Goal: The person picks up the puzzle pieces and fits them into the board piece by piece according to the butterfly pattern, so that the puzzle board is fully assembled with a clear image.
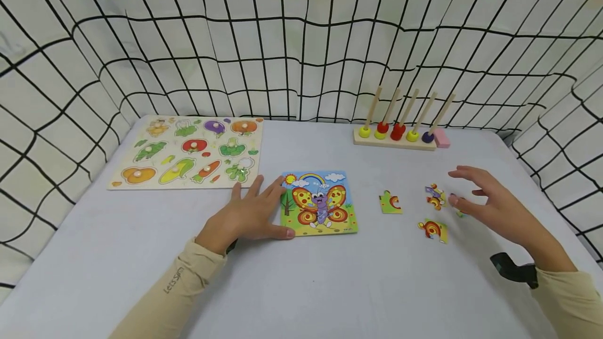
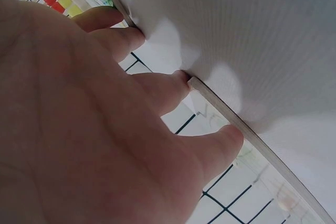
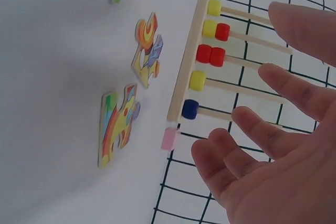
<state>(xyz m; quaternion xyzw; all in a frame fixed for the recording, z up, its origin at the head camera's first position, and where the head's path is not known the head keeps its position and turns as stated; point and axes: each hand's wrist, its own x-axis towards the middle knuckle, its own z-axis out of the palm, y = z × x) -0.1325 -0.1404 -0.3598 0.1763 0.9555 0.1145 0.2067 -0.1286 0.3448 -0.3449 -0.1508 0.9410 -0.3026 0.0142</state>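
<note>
A square butterfly puzzle board (image 1: 320,205) lies mid-table. My left hand (image 1: 247,216) is spread beside it, thumb and fingertips at its left edge. In the left wrist view, another fingertip meets the edge of the vegetable board (image 2: 273,156). My right hand (image 1: 499,211) hovers over the right of the table, thumb and fingers apart and nothing between them. Loose jigsaw pieces lie around it: a green one (image 1: 390,203), a purple-and-orange one (image 1: 437,200) and a yellow one with an orange ring (image 1: 435,230). Another piece (image 1: 460,214) is mostly hidden under the right thumb.
A large wooden vegetable peg puzzle (image 1: 155,169) lies at the back left. At the back right stands a wooden bead counter (image 1: 395,143) with upright rods and coloured beads, a pink block (image 1: 442,138) at its end. Black netting (image 1: 301,41) over white cloth encloses the table.
</note>
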